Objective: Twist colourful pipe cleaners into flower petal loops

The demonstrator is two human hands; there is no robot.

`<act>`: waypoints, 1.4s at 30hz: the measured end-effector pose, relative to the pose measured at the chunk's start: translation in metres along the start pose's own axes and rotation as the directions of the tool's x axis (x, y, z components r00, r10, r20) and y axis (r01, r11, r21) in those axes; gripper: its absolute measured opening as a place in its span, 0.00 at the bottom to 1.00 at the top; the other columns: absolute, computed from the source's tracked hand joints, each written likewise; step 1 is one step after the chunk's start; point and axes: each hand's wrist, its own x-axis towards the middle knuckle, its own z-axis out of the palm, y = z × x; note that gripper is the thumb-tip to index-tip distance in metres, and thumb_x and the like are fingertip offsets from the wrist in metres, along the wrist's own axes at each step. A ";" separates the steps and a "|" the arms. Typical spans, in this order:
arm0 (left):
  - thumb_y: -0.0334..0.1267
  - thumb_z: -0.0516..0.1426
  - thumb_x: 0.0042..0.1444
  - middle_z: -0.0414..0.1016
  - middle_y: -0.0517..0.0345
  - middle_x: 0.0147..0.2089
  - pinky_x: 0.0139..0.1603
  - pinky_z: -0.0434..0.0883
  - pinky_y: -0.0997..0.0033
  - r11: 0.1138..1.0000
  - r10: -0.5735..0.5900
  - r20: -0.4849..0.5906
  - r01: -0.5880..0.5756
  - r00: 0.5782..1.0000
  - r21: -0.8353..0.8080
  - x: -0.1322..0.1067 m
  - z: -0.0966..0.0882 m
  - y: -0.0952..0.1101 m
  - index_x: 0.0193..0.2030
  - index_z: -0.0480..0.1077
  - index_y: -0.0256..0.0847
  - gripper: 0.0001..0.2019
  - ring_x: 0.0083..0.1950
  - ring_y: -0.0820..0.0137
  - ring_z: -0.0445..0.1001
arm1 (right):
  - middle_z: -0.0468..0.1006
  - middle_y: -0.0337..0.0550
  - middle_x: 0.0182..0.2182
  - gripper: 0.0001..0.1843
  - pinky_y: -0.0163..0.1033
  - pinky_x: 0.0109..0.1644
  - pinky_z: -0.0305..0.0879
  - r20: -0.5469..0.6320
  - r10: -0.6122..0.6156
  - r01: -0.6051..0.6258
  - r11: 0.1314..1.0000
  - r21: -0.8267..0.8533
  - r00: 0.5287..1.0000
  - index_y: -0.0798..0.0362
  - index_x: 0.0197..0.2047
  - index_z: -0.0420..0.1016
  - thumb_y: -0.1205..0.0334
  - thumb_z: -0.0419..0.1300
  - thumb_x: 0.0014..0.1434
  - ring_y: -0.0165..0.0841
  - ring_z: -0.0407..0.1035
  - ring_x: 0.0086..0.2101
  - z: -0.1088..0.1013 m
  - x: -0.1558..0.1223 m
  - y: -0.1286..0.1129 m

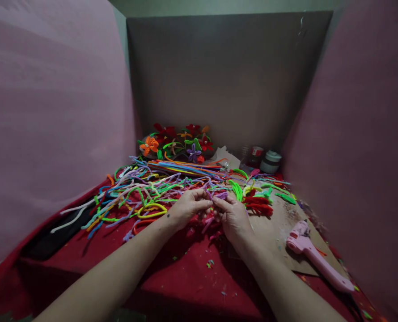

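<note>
My left hand [188, 206] and my right hand [231, 215] meet at the middle of a red cloth [185, 277]. The fingers of both are pinched together on a purple pipe cleaner piece [221, 195] held between them. A big tangle of coloured pipe cleaners [145, 190] spreads to the left and behind my hands. A few pink pieces [208, 222] lie just under them. Green and red bent pieces [257, 199] sit to the right of my right hand.
Finished pipe-cleaner flowers [177, 143] stand at the back. Two small jars [264, 160] sit at the back right. A pink glue gun [315, 255] lies on a brown cardboard sheet [282, 223] at the right. Pink walls close in both sides.
</note>
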 end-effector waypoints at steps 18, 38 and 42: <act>0.40 0.58 0.46 0.64 0.66 0.15 0.11 0.55 0.82 0.996 -0.085 -0.081 0.087 0.993 0.014 0.001 0.000 -0.001 0.25 0.64 0.36 0.10 0.11 0.81 0.59 | 0.66 0.34 0.17 0.09 0.31 0.21 0.49 0.048 -0.231 0.232 0.905 -0.357 0.972 0.56 0.25 0.75 0.58 0.61 0.47 0.24 0.55 0.19 0.002 -0.005 -0.007; 0.36 0.57 0.45 0.65 0.64 0.14 0.11 0.53 0.82 0.983 -0.152 -0.035 0.148 0.988 -0.105 0.000 -0.002 0.004 0.25 0.66 0.34 0.06 0.11 0.81 0.58 | 0.72 0.36 0.18 0.11 0.28 0.17 0.54 0.073 0.056 -0.050 0.995 -0.082 0.996 0.57 0.27 0.71 0.59 0.66 0.42 0.23 0.62 0.16 -0.001 -0.001 -0.008; 0.36 0.58 0.45 0.66 0.64 0.16 0.10 0.54 0.82 0.985 -0.147 -0.024 0.145 0.989 -0.096 0.001 -0.003 0.003 0.26 0.65 0.34 0.07 0.12 0.81 0.60 | 0.71 0.36 0.16 0.09 0.28 0.17 0.52 0.050 0.055 -0.048 0.991 -0.122 0.997 0.57 0.24 0.71 0.60 0.65 0.42 0.23 0.61 0.16 0.003 -0.003 -0.011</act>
